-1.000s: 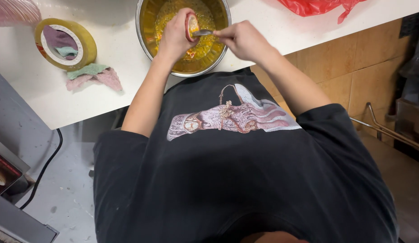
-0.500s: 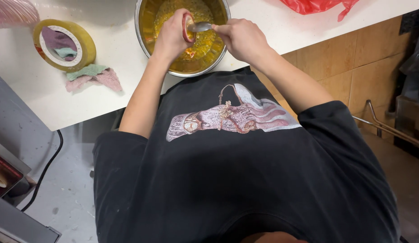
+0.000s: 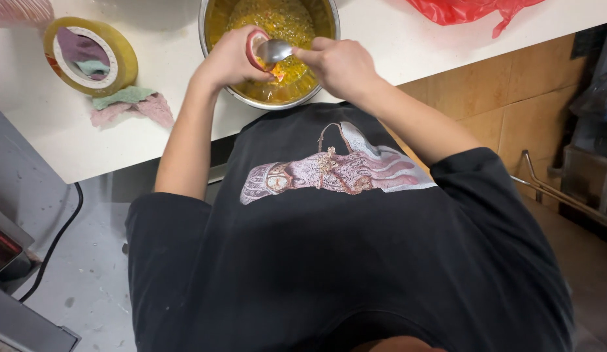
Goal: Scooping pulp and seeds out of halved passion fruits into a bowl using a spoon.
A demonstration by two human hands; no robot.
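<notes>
A steel bowl (image 3: 212, 32) of yellow-orange seedy pulp stands on the white counter (image 3: 173, 124) in front of me. My left hand (image 3: 228, 60) grips a halved fruit with a reddish rim (image 3: 253, 43) over the bowl's near side. My right hand (image 3: 339, 64) holds a metal spoon (image 3: 276, 50), its bowl against the open face of the fruit half.
A wide roll of yellowish tape (image 3: 89, 55) lies on the counter at the left, with crumpled green and pink cloths (image 3: 127, 105) beside it. A red plastic bag (image 3: 476, 9) sits at the back right. A black cable (image 3: 52, 244) runs over the grey floor.
The fruit half has turned in my left hand so its rim faces right, and the spoon has moved from inside it to its open face.
</notes>
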